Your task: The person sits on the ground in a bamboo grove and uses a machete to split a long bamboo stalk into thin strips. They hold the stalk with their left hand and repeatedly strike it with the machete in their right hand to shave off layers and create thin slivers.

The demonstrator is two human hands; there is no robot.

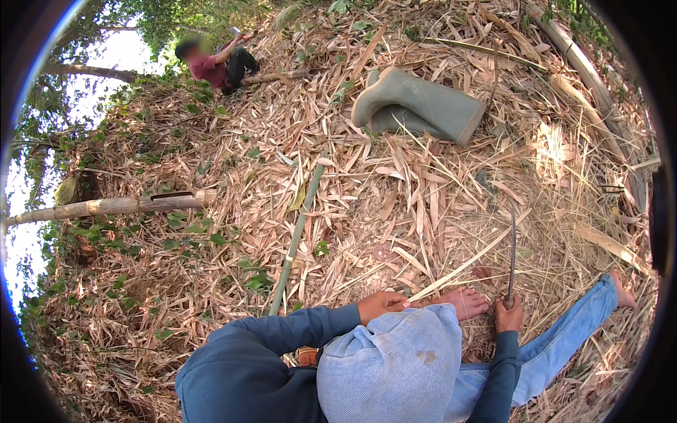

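My right hand (509, 312) is wrapped around the handle of a long, narrow-bladed knife (513, 257), its blade pointing away from me. Beside my raised denim-clad knee, my left hand (382, 305) is closed on the near end of a thin, pale bamboo strip (462, 266). The strip slants forward to the right, toward the blade; whether they touch I cannot tell. My bare foot (465, 303) rests on the ground between the two hands. The palm side of my left hand is hidden.
Dry leaves and shavings cover the slope. A green bamboo pole (300, 233) lies ahead on the left, a cut bamboo trunk (113, 206) farther left. Rubber boots (423, 106) lie ahead. Long poles (592, 77) lie at far right. Another person (211, 67) sits at far left.
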